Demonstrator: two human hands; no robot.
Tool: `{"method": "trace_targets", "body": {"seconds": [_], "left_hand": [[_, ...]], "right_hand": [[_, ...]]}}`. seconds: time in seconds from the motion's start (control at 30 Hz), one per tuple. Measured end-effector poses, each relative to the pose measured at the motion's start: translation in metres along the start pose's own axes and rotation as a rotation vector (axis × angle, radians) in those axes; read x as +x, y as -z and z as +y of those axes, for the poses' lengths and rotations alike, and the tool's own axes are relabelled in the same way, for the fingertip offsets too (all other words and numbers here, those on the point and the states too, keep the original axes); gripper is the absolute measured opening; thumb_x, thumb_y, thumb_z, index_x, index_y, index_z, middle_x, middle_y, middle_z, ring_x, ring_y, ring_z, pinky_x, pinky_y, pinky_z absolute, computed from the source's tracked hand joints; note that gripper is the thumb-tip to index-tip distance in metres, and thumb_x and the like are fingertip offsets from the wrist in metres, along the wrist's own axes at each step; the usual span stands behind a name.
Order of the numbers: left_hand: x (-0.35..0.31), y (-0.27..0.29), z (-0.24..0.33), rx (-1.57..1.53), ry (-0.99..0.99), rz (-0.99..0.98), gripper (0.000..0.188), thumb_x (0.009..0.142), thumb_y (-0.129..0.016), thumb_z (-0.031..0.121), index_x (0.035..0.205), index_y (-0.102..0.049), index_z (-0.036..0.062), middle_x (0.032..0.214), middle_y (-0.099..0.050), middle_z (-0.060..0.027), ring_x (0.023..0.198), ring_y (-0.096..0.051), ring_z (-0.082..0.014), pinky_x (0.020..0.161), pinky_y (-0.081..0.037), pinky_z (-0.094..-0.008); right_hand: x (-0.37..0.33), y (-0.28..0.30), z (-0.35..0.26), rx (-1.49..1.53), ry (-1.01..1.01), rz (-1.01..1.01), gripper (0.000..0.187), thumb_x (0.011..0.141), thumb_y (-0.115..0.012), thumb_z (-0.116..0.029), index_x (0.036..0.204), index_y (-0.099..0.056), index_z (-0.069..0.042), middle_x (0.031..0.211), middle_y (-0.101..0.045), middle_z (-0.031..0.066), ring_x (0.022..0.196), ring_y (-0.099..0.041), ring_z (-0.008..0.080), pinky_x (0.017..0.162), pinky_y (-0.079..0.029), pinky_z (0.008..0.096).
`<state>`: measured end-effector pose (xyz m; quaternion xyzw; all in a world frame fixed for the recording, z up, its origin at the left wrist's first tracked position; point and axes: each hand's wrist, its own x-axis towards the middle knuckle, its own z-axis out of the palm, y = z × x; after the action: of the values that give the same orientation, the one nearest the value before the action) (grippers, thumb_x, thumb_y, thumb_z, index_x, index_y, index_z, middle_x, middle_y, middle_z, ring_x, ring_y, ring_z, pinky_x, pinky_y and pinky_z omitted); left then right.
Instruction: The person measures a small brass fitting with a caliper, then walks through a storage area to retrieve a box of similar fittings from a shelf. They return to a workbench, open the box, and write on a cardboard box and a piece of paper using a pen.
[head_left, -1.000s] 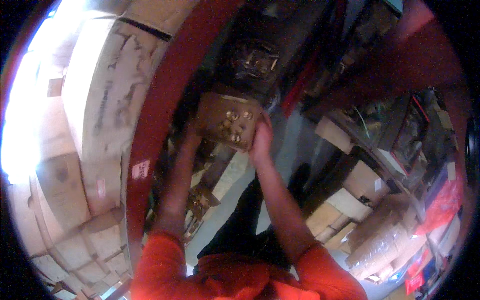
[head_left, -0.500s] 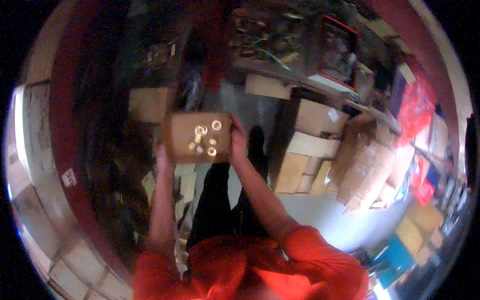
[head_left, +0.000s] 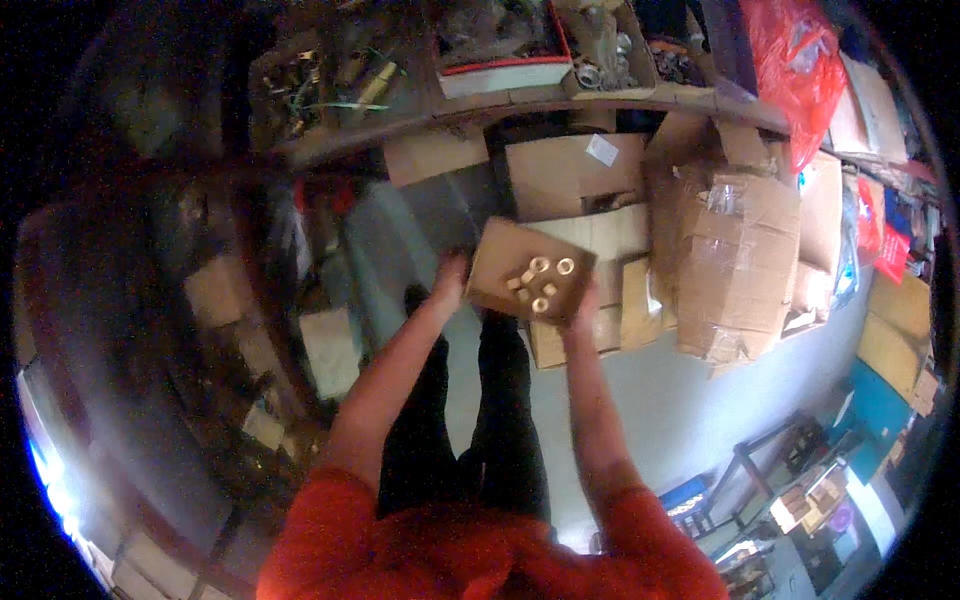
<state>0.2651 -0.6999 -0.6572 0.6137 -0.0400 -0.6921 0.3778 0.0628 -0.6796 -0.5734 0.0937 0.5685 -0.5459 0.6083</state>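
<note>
Between both hands I carry a small open cardboard box (head_left: pixel 500 258) in front of me, tipped slightly so its inside shows. Several brass-coloured rings and small blocky fittings (head_left: pixel 540 283) lie loose on its bottom. My left hand (head_left: pixel 454 276) grips the box's left side, and my right hand (head_left: pixel 582 308) grips its right side near the lower corner. Most of the fingers are hidden behind the box walls.
A shelf (head_left: pixel 520 105) ahead bears open boxes of metal parts and a red-rimmed tray (head_left: pixel 505 75). Below it, large cardboard cartons (head_left: pixel 740 260) stand on the grey floor (head_left: pixel 650 410). A red plastic bag (head_left: pixel 795 70) hangs at the right, and dark racks line the left.
My view has turned to the right. The box, held in both hands throughout, now appears further right, in front of the cartons, and is tilted more.
</note>
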Motion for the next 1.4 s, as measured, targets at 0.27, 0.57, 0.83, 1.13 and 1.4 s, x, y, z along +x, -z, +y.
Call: {"method": "trace_targets", "body": {"seconds": [0.27, 0.57, 0.83, 1.13, 1.4], "left_hand": [[0.109, -0.102, -0.056, 0.453, -0.289, -0.193, 0.022, 0.085, -0.046, 0.017, 0.092, -0.058, 0.0013, 0.085, -0.059, -0.0117, 0.077, -0.054, -0.0211, 0.067, -0.045, -0.0366], [0.132, -0.101, -0.06, 0.41, -0.209, -0.067, 0.019, 0.083, -0.046, 0.013, 0.084, -0.059, -0.002, 0.079, -0.059, -0.0138, 0.072, -0.058, -0.0244, 0.061, -0.046, -0.0399], [0.116, -0.113, -0.034, 1.134, -0.742, 0.06, 0.021, 0.078, -0.054, 0.021, 0.084, -0.062, 0.0024, 0.086, -0.061, -0.0205, 0.079, -0.06, -0.0328, 0.066, -0.047, -0.0409], [0.09, -0.117, 0.018, 1.384, -0.433, -0.005, 0.021, 0.071, -0.056, 0.009, 0.09, -0.06, 0.0019, 0.086, -0.061, -0.0208, 0.08, -0.059, -0.0346, 0.07, -0.048, -0.0416], [-0.07, 0.031, 0.135, 0.989, -0.288, 0.053, 0.024, 0.076, -0.063, 0.008, 0.099, -0.061, 0.0003, 0.095, -0.063, -0.009, 0.088, -0.058, -0.0159, 0.08, -0.046, -0.0281]], "right_hand": [[0.138, 0.064, -0.069, -0.404, 0.358, -0.162, 0.041, 0.09, -0.037, -0.035, 0.118, -0.047, -0.006, 0.112, -0.055, 0.0121, 0.093, -0.056, 0.0261, 0.081, -0.048, 0.0403], [0.268, 0.125, -0.084, -0.703, 0.266, -0.235, 0.034, 0.09, -0.047, -0.025, 0.117, -0.052, -0.006, 0.104, -0.057, 0.0063, 0.092, -0.055, 0.018, 0.082, -0.046, 0.0343], [0.284, 0.088, -0.114, -0.674, 0.318, -0.188, 0.036, 0.088, -0.048, -0.027, 0.108, -0.055, 0.001, 0.097, -0.06, 0.0112, 0.086, -0.055, 0.0194, 0.076, -0.045, 0.0344], [0.108, 0.003, -0.139, -0.833, 1.057, -0.195, 0.039, 0.073, -0.045, 0.0, 0.11, -0.058, 0.0, 0.11, -0.06, 0.0119, 0.103, -0.054, 0.0218, 0.094, -0.039, 0.0321], [-0.022, -0.088, 0.03, -0.823, 0.198, -0.905, 0.047, 0.058, -0.056, 0.0, 0.105, -0.059, 0.0, 0.102, -0.061, 0.0107, 0.098, -0.055, 0.0201, 0.087, -0.041, 0.03]]}}
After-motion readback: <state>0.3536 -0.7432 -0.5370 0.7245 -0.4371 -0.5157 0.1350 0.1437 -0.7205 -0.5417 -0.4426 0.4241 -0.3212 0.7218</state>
